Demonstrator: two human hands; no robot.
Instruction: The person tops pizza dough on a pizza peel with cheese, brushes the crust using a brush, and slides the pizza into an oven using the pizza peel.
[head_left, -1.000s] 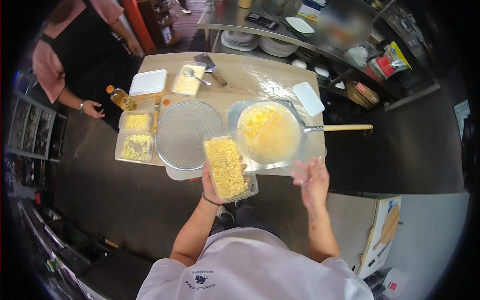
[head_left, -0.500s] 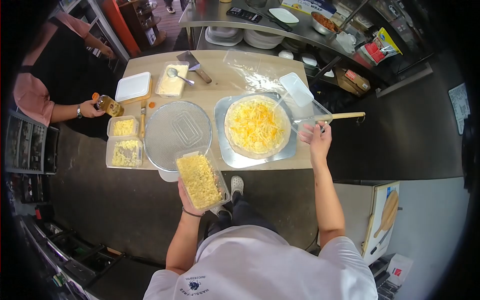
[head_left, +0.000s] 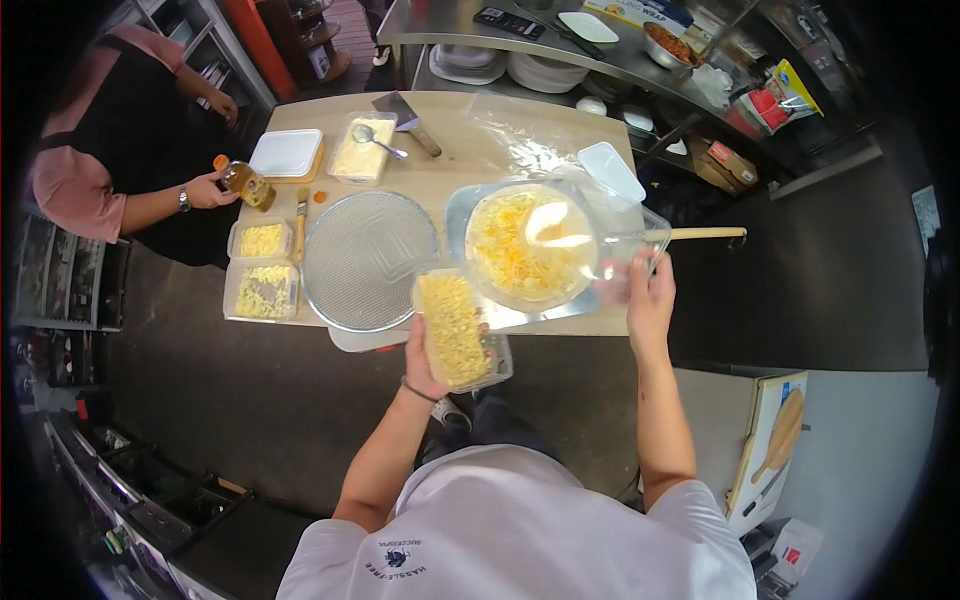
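Observation:
My left hand point(head_left: 424, 358) grips a clear plastic container point(head_left: 456, 335) of crumbly yellow topping, tilted at the table's front edge. In my right hand point(head_left: 650, 290) is a clear plastic tub point(head_left: 622, 248), held by its right side and reaching over part of the pizza. Glare on the tub partly hides what lies below. The round pizza base point(head_left: 505, 255), covered with shredded yellow and orange cheese, lies on a metal pizza peel point(head_left: 458, 215) whose wooden handle point(head_left: 708, 233) points right. Left of it sits a round mesh screen point(head_left: 370, 260).
At the table's left stand two cheese tubs point(head_left: 262, 240), a brush point(head_left: 302, 225), a lidded box point(head_left: 287, 153) and a tub with a spoon point(head_left: 362, 150). A scraper point(head_left: 410, 120) lies behind. A co-worker's hand point(head_left: 210, 190) holds a bottle point(head_left: 248, 183).
My left hand has carried the topping container right and slightly up, towards the pizza. The clear tub in my right hand now covers more of the pizza. The view has shifted slightly.

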